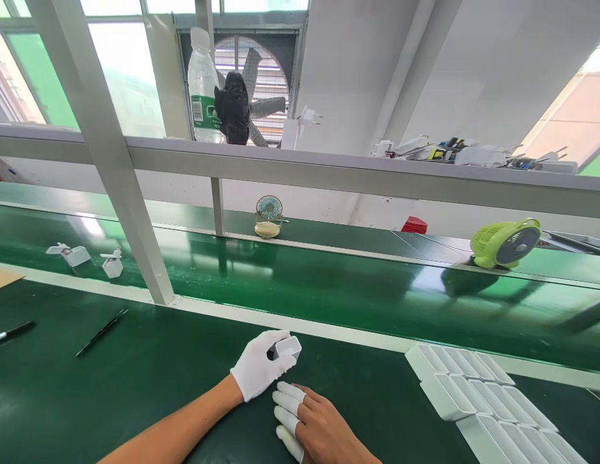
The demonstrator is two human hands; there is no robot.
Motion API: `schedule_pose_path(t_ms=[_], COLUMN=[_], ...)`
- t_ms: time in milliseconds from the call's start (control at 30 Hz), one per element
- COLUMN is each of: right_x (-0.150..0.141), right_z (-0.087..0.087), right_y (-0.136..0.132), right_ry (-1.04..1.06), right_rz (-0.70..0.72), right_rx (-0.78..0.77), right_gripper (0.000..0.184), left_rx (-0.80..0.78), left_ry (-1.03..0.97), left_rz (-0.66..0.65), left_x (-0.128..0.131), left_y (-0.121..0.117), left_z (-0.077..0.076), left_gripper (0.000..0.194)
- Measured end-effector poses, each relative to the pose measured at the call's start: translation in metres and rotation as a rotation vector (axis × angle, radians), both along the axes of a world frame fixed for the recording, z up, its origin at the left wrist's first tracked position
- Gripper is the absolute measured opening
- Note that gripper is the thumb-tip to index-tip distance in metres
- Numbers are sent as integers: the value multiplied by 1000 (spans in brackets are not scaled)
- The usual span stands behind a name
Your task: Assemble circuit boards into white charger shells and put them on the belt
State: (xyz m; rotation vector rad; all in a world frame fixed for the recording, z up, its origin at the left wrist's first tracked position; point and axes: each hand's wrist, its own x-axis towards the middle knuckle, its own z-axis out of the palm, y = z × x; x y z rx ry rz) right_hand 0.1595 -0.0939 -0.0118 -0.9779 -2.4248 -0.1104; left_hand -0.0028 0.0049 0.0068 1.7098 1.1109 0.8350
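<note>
My left hand, in a white glove, is closed around a small white plastic box, whose open hollow side faces up. Just below it, my right hand lies with its fingers stretched out over the dark green tabletop. White finger cots cover several of its fingertips, and I see nothing in its grasp. To the right, rows of similar white box shells lie side by side, hollow side up.
Tweezers and a pen rest at left. White plug parts sit on the green conveyor belt. A slanted metal post supports the shelf. Beyond stand a lime-green fan and a small fan.
</note>
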Motion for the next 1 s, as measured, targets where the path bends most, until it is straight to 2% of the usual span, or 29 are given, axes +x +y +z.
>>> schedule_pose_path(t_ms=[200, 333, 467, 633, 800, 900, 1000], right_x=[-5, -3, 1, 2, -1, 0, 4], right_z=[-4, -10, -19, -24, -31, -24, -10], right_y=[3, 4, 5, 5, 3, 4, 5], right_ry=[-45, -46, -45, -90, -27, 14, 3], right_rz=[84, 90, 91, 185, 145, 145, 159], right_rx=[-34, -41, -56, -92, -94, -76, -95], right_gripper=[28, 28, 28, 30, 32, 36, 33], left_rx=[-20, -32, -112, -195, -260, -369, -548], left_ry=[10, -24, -187, -369, -544, -701, -872], left_rz=[-26, -12, 91, 166, 225, 203, 75], left_x=[0, 0, 1, 0, -3, -6, -11], left_y=[1, 2, 7, 13, 17, 21, 27], left_z=[-1, -2, -3, -5, -6, -6, -5], left_gripper=[51, 53, 53, 38, 29, 35, 43])
